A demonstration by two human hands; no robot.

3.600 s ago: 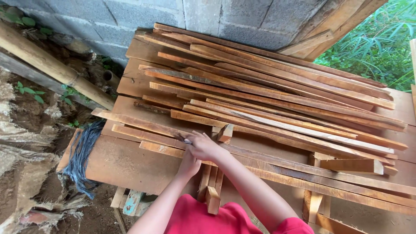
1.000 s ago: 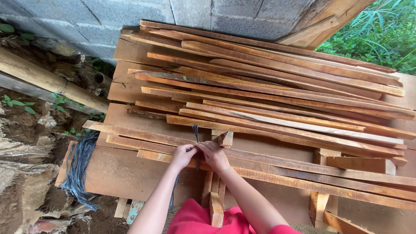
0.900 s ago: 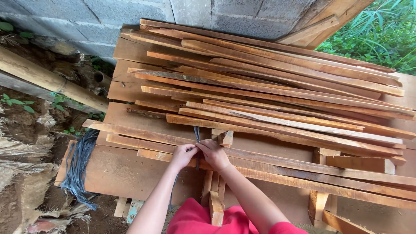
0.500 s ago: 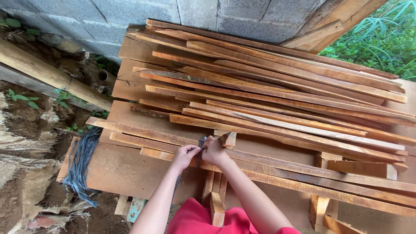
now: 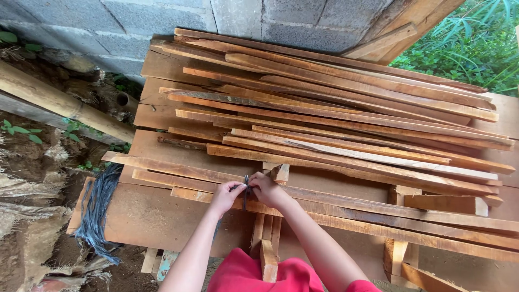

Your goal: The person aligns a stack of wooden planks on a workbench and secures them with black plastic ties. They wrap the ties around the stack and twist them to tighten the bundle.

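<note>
Hands were seen close together at the near edge of the stacked timber: the left hand (image 5: pixel 226 196) and the right hand (image 5: pixel 265 188) were both pinched on a thin dark strap (image 5: pixel 246 190), each gripping it with thumb and fingers from its own side. The strap lay between the two hands, against the lowest long wooden strip (image 5: pixel 346 203), just beside a short upright wooden block (image 5: pixel 279 173). Its long axis was judged to run roughly away from the person, across the strip, with the upper end pointing toward the grey block wall (image 5: pixel 162 16) and the lower end lost behind the fingers; how far it continued under the boards could not be told.

Several risks were judged from this arrangement. The strap was narrow and held only at the fingertips, so it could slip free if tension was uneven between the two hands. The loose pile of strips (image 5: pixel 346 108) above was stacked unevenly and slanted, and a pull against it might shift or slide a piece toward the fingers. Rough sawn edges were close to the knuckles, so splinters or a scrape were possible. A bundle of similar dark straps (image 5: pixel 96 213) hung over the left end of the broad board (image 5: pixel 157 216) and could be dragged off if caught
</note>
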